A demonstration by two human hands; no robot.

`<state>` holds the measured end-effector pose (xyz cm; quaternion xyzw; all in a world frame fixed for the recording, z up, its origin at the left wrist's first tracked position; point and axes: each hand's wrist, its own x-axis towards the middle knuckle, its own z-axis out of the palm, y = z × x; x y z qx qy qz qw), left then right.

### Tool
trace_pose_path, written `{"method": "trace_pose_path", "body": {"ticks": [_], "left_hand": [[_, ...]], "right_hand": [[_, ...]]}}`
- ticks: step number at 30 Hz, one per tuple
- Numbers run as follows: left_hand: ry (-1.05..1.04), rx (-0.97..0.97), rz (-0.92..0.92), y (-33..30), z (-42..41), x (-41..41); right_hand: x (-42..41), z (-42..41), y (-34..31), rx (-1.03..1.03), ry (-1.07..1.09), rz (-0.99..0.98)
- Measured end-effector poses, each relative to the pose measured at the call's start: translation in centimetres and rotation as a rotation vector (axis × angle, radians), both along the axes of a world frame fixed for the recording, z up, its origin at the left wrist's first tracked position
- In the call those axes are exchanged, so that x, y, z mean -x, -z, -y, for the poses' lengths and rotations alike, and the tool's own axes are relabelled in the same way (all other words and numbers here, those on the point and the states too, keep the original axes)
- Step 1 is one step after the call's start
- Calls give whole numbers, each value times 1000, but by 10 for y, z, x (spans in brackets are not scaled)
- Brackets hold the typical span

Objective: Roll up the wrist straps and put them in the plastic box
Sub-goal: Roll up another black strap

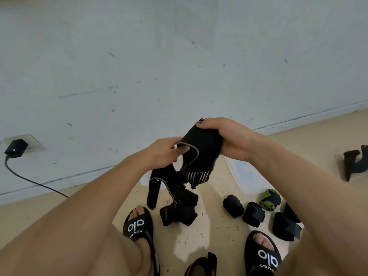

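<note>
I hold a black wrist strap [201,150] with grey trim up in front of the wall. My right hand [227,139] grips its upper end, thumb on top. My left hand [165,151] pinches its grey-edged opening from the left. The strap's tail hangs down toward the floor. A clear plastic box [247,176] lies on the floor under my right forearm, mostly hidden. Several rolled black straps [253,214] and a green one [269,200] lie on the floor to the right. An unrolled black strap [179,212] lies between my feet.
My feet in black sandals [138,226] stand on the beige floor. Another loose black strap [354,162] lies far right. A black charger [16,149] sits in a wall socket at left, its cable running along the floor. An orange-edged strap [201,265] lies at the bottom.
</note>
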<state>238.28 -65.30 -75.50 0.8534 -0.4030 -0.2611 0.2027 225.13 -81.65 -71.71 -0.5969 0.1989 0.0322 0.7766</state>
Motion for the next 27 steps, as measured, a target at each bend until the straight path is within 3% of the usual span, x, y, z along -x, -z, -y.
{"method": "trace_pose_path", "body": {"ticks": [4, 9, 14, 21, 27], "left_hand": [[-25, -60, -40, 4, 4, 1], [-111, -27, -34, 1, 2, -12], [-179, -75, -39, 2, -4, -17], [-210, 16, -27, -12, -9, -19], [-188, 117, -41, -21, -2, -16]], "right_hand": [[4, 3, -6, -120, 39, -24], [14, 17, -1, -107, 77, -113], [20, 30, -2, -149, 79, -83], [28, 41, 10, 163, -202, -308], [29, 39, 9, 234, -436, -370]]}}
